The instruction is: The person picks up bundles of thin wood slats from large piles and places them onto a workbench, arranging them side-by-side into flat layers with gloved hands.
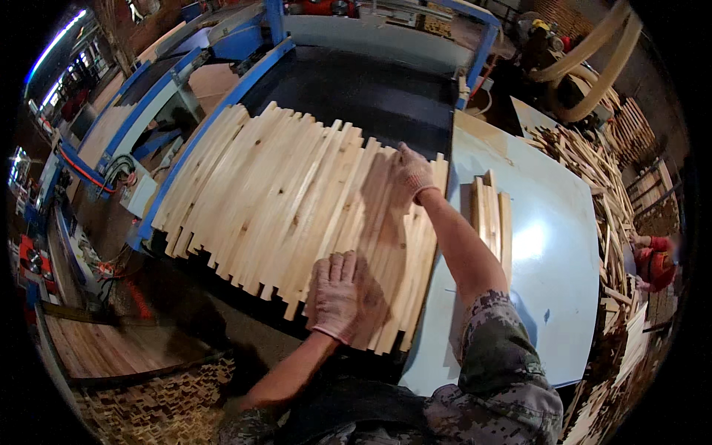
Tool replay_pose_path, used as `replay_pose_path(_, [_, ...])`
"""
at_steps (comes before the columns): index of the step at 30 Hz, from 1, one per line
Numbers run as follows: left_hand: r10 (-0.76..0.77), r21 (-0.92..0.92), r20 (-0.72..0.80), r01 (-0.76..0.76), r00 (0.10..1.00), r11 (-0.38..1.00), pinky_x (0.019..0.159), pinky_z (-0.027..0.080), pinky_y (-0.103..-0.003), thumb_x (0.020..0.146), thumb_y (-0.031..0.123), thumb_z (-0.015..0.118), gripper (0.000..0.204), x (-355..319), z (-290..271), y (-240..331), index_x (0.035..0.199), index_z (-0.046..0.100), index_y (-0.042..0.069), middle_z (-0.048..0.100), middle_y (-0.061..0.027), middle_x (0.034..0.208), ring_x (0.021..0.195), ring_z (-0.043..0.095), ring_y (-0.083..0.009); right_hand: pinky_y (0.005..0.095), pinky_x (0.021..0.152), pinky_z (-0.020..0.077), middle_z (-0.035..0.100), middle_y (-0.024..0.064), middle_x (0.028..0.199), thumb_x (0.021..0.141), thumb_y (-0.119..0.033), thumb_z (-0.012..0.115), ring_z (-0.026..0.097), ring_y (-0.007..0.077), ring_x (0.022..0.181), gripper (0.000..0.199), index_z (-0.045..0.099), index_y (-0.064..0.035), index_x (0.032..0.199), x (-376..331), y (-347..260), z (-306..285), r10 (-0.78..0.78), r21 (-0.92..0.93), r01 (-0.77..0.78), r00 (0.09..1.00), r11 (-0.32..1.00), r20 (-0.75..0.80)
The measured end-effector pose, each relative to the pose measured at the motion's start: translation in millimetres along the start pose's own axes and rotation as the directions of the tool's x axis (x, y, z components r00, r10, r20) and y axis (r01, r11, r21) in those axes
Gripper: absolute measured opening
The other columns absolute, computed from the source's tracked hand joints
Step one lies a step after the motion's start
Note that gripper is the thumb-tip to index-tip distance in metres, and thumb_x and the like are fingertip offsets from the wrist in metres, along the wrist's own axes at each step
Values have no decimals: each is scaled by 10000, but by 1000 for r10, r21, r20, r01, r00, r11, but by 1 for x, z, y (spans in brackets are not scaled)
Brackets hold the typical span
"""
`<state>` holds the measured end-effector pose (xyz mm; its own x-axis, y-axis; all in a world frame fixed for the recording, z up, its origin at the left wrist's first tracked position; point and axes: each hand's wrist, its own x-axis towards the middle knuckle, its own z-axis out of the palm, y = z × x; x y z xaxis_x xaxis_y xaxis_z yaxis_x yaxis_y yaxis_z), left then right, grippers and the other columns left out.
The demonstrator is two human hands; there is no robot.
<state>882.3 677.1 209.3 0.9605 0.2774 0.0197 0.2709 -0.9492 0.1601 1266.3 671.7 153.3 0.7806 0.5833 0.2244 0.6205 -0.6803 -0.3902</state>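
Observation:
Light wooden strips [274, 200] lie side by side in a wide row on a black conveyor belt [356, 81], their ends uneven. My left hand [337, 297], in a pale knit glove, rests flat on the near ends of the strips, fingers stretched out. Farther off, my right hand [414, 172], gloved the same way, is closed at the far end of strips near the row's right side. Its fingertips are partly hidden. A few separate wooden strips [489, 219] lie on the pale sheet-topped table [552, 282], right of my right forearm.
Blue machine rails [215, 122] border the belt's left side. A heap of loose wooden strips [593, 178] lies beyond the table at right, near a person in red [655, 263]. Stacked wood [159, 400] stands at lower left. Thick hoses [593, 59] hang at upper right.

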Motion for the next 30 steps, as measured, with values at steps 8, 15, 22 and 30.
replay_pose_path(8, [-9, -197, -190, -29, 982, 980, 1100, 310, -620, 897, 511, 667, 823, 0, 3, -15, 1453, 439, -51, 477, -240, 1437, 1293, 457, -415, 497, 1003, 526, 703, 198, 1262, 971, -300, 580, 657, 416, 1172, 498, 599, -151, 1446, 19, -39, -4, 9, -41, -8, 1000, 999, 25])
replay_pose_path(15, [-63, -254, -249, -2, 967, 967, 1264, 188, -599, 880, 447, 687, 767, -4, 18, -9, 1408, 533, -89, 524, -278, 1479, 1447, 412, -449, 406, 1101, 468, 566, 218, 1511, 974, -228, 625, 572, 341, 1369, 663, 435, -30, 1578, 42, -21, -10, 94, 596, -53, 995, 801, -38])
replay_pose_path(22, [-169, -591, -334, -66, 927, 804, 1093, 480, -548, 869, 120, 699, 543, -7, 12, -8, 1362, 577, -73, 640, -273, 1333, 1204, 636, -442, 318, 1086, 446, 504, 218, 1538, 974, -142, 681, 548, 237, 1309, 783, 287, 66, 1617, -16, -49, -94, 131, 937, 89, 981, 338, -141])
replay_pose_path(30, [-143, -989, 139, 131, 980, -64, 789, 636, -342, 960, 147, 697, 443, -15, -48, -37, 1337, 605, -67, 744, -145, 1087, 949, 755, -224, 510, 984, 536, 681, 363, 1207, 956, -444, 592, 668, 476, 1173, 680, 555, 57, 1413, -217, 4, -98, 377, 187, -416, 902, 890, 210])
